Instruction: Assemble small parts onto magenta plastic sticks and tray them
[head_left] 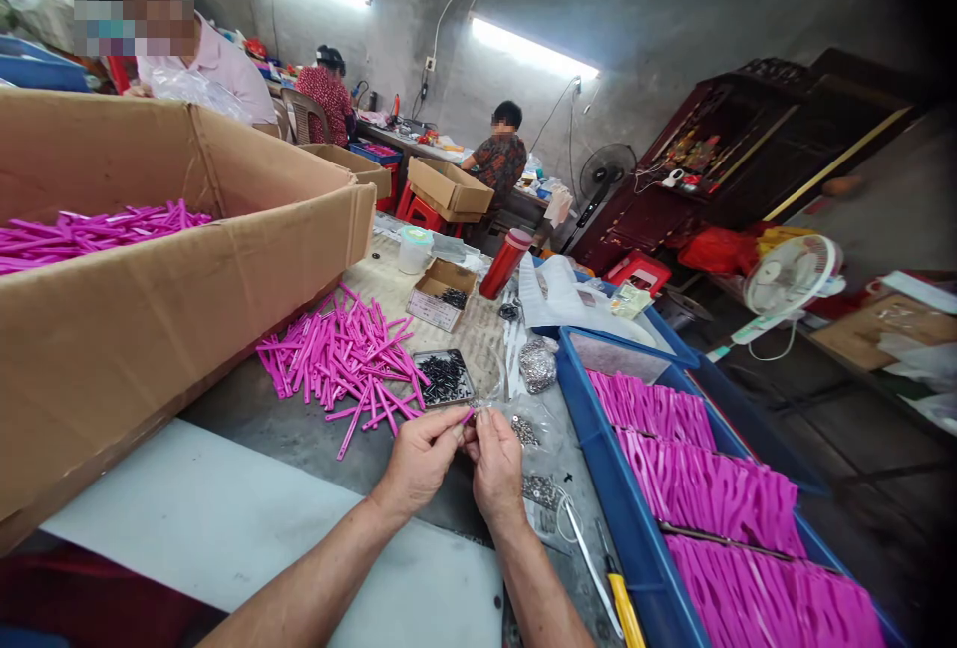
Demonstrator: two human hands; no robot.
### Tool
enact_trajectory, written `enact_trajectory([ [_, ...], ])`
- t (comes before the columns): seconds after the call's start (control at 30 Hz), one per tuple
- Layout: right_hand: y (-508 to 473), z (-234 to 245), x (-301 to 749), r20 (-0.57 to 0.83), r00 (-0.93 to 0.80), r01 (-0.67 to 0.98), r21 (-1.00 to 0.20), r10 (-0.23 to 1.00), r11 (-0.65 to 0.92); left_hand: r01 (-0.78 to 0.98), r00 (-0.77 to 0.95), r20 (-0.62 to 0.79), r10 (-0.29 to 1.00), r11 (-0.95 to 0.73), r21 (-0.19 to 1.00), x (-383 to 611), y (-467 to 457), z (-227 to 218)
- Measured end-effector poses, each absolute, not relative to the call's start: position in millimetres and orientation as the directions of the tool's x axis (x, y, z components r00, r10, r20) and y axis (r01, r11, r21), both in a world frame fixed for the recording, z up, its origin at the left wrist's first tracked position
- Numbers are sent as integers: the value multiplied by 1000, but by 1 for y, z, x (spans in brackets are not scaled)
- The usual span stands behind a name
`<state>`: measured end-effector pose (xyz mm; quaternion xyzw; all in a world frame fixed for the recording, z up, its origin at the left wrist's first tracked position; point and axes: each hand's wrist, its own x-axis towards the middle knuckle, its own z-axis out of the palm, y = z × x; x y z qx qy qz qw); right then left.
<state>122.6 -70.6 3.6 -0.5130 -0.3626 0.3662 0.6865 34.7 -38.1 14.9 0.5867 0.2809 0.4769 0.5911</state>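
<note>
Listed on the table [246, 409]: red flask [505, 263], lidded plastic cup [414, 249], yellow-handled tool [626, 613]. White fan [789, 276] is placed beyond.

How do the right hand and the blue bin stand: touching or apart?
Apart. Head view: the right hand pinches a pink piece with the left hand; tabletop and small bags lie between it and the blue bin.

Four cardboard boxes were recorded: the large box [150, 329], two mid-sized boxes [449, 187] and the small box [430, 307]. Two fans were present, a black fan [604, 169] and a white fan [791, 274], along with two ceiling lamps [534, 50], one red flask [504, 264] and one metal tray [444, 377]. The blue crate [620, 488] held three rows of pink parts [710, 488], and three other persons [500, 155] were seated.
</note>
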Motion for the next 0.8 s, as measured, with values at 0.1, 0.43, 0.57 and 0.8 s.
enact_trajectory([
  [0.1,-71,5,122,134,474,-60,-981,870,184,-238,393,225,892,-137,961,35,-38,14],
  [0.43,-74,11,124,183,518,12,-978,835,206,-232,417,222,881,-133,964,34,-36,12],
  [0.57,-74,8,124,143,503,-99,-970,852,221,-255,407,210,889,-110,961,35,-37,14],
  [0.8,-73,14,125,120,457,-21,-989,881,146,-266,425,187,885,-75,961,34,-37,14],
])
